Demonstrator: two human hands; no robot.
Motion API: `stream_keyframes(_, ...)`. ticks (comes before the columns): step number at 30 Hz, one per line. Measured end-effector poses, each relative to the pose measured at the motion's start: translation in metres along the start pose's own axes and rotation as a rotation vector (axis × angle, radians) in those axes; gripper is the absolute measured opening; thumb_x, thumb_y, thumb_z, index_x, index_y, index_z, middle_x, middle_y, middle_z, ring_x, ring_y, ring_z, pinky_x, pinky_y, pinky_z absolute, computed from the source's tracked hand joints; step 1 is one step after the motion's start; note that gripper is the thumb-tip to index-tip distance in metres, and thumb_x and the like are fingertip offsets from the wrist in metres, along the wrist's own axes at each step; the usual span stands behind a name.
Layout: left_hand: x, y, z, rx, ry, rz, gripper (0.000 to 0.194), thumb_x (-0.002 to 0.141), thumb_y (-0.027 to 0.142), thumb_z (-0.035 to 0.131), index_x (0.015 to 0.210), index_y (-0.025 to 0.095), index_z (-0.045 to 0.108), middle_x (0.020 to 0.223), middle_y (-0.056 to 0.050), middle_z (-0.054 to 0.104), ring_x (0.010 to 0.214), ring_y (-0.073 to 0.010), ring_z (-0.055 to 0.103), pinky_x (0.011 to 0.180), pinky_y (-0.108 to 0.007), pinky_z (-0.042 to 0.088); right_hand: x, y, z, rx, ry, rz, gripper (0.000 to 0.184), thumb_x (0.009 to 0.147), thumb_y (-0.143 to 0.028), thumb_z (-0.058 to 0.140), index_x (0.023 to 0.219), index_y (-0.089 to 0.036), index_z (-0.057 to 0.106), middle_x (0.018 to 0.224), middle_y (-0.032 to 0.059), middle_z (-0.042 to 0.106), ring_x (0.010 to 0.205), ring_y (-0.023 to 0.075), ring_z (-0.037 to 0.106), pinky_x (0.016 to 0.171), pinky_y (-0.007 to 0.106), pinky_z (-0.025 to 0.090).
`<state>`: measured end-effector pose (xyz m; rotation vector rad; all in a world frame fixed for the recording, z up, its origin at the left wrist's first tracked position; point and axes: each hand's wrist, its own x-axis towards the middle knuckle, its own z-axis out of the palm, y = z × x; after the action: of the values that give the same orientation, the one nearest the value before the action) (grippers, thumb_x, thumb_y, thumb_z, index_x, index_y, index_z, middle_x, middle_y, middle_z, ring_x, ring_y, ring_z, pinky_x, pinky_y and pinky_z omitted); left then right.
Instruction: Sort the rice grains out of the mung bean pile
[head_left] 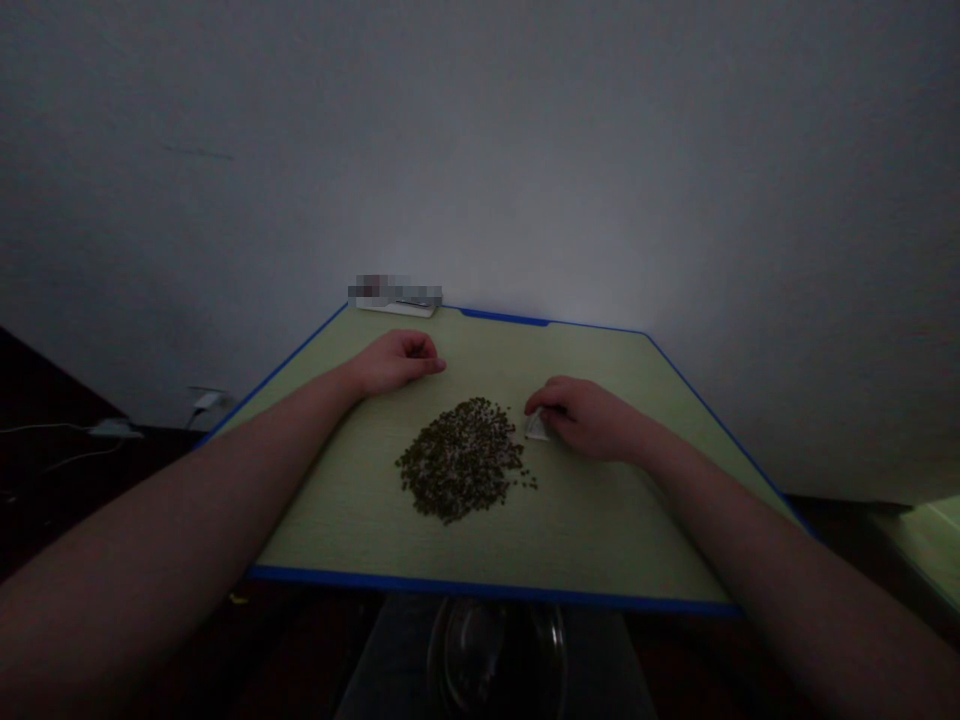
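Observation:
A pile of small greenish-brown grains, mixed with pale ones [461,460], lies in the middle of the table, and a few loose grains are scattered off its right side. My left hand [397,362] rests on the table beyond the pile's left side, its fingers curled in and its thumb pointing right; nothing shows in it. Just right of the pile, my right hand [576,415] pinches a small whitish, partly see-through piece [536,428] that touches the tabletop. Whether this piece is plastic or paper I cannot tell.
The pale table [337,535] has a blue edge and stands against a grey wall. A flat white object [397,308], partly blurred out, lies at its far left corner. Below the near edge a shiny round bowl [495,655] sits between my legs. White plugs [208,400] and cables are at left.

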<state>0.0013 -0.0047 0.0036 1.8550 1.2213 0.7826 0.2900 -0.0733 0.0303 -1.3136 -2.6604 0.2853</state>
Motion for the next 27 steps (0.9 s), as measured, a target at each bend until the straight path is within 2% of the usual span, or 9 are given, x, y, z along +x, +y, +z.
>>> stream_keyframes(10, -0.001, 0.001, 0.000, 0.010, 0.007, 0.018, 0.029, 0.066, 0.041, 0.068, 0.066, 0.016, 0.052, 0.051, 0.006, 0.045, 0.045, -0.0065, 0.039, 0.045, -0.021, 0.028, -0.002, -0.009, 0.003, 0.096, -0.048, -0.114, 0.030, 0.082, -0.008, 0.047, 0.101, -0.015, 0.069, 0.094, 0.0086, 0.065, 0.086, 0.0169, 0.058, 0.082, 0.028, 0.043)
stream_keyframes(21, -0.001, 0.002, 0.000, -0.008, 0.003, -0.002, 0.027, 0.066, 0.039, 0.068, 0.066, 0.017, 0.053, 0.052, 0.006, 0.046, 0.046, -0.0069, 0.039, 0.047, -0.023, 0.028, -0.012, -0.011, -0.003, 0.106, -0.161, -0.083, 0.032, 0.077, -0.007, 0.048, 0.098, -0.018, 0.070, 0.097, 0.0070, 0.070, 0.088, 0.0186, 0.060, 0.082, 0.029, 0.044)
stream_keyframes(27, -0.002, 0.004, 0.000, -0.019, 0.009, -0.011, 0.027, 0.065, 0.038, 0.069, 0.065, 0.017, 0.052, 0.051, 0.006, 0.045, 0.045, -0.0067, 0.038, 0.046, -0.023, 0.028, -0.014, -0.015, -0.005, 0.090, -0.166, -0.092, 0.033, 0.077, -0.009, 0.047, 0.098, -0.018, 0.070, 0.095, 0.0066, 0.071, 0.086, 0.0187, 0.061, 0.080, 0.029, 0.044)
